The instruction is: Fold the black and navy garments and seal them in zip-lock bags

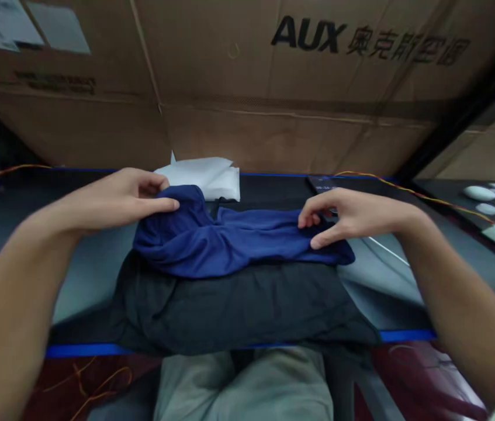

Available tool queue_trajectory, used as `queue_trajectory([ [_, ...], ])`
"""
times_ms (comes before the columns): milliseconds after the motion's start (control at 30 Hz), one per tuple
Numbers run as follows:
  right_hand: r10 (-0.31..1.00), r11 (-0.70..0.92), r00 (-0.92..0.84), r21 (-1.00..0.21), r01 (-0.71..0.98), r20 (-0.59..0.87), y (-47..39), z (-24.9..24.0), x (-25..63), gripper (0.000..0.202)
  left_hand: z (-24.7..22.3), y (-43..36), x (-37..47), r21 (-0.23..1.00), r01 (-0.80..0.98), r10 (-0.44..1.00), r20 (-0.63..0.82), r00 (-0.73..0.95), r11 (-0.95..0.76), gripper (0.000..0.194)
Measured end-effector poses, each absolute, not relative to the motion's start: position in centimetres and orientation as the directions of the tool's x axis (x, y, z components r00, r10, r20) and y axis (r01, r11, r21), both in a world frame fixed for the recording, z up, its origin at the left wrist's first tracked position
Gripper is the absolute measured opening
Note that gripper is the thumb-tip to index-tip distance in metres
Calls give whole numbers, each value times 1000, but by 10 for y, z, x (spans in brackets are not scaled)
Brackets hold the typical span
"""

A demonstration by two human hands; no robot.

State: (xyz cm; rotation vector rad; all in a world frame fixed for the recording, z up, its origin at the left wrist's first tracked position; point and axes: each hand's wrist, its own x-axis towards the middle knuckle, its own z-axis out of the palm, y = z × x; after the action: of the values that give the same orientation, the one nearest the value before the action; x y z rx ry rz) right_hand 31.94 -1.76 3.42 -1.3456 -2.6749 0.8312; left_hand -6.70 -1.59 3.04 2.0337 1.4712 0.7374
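A dark blue garment, creased and loosely laid lengthwise, rests on a black cloth on the table. At its bunched left end, my left hand is closed, the thumb lying over the fabric and the fingers curled behind it. My right hand is over the narrower right end. Its thumb and fingertips touch the blue fabric with a gap between them. I cannot make out the garment's exact kind.
Behind the garment lie white packets and a dark phone with a white cable. A large cardboard box walls off the back. The black cloth hangs over the table's blue front edge. An orange wire runs at right.
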Motion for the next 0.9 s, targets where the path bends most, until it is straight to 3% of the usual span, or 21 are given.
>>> queue_trajectory([
  [67,748,488,-632,-477,730,-202,-20,35,315,45,32,-22,-52,760,636,979,-3,204,-131,29],
  [167,718,493,-654,-488,720,-240,-22,34,310,46,31,-35,-25,901,433,988,-82,129,18,45],
  [267,700,489,-662,-498,717,-267,-23,32,308,46,25,-47,0,953,303,951,-112,287,21,55],
  [367,699,491,-667,-506,709,-256,-22,32,308,45,16,-53,9,927,364,854,-115,508,-92,54],
  [433,701,498,-671,-507,703,-242,-22,32,310,45,14,-52,5,892,402,830,-60,555,-205,48],
  [567,708,514,-676,-506,693,-206,-22,32,312,41,18,-43,-13,695,617,911,138,389,-369,37],
  [667,714,527,-680,-510,679,-166,-21,32,314,39,19,-40,-19,563,777,937,-13,350,-283,48],
  [733,720,537,-679,-507,674,-140,-21,32,314,37,15,-40,-16,567,784,915,-123,385,-254,60],
  [900,729,556,-681,-516,651,-74,-20,32,315,36,1,-42,0,698,668,912,-52,406,-258,68],
])
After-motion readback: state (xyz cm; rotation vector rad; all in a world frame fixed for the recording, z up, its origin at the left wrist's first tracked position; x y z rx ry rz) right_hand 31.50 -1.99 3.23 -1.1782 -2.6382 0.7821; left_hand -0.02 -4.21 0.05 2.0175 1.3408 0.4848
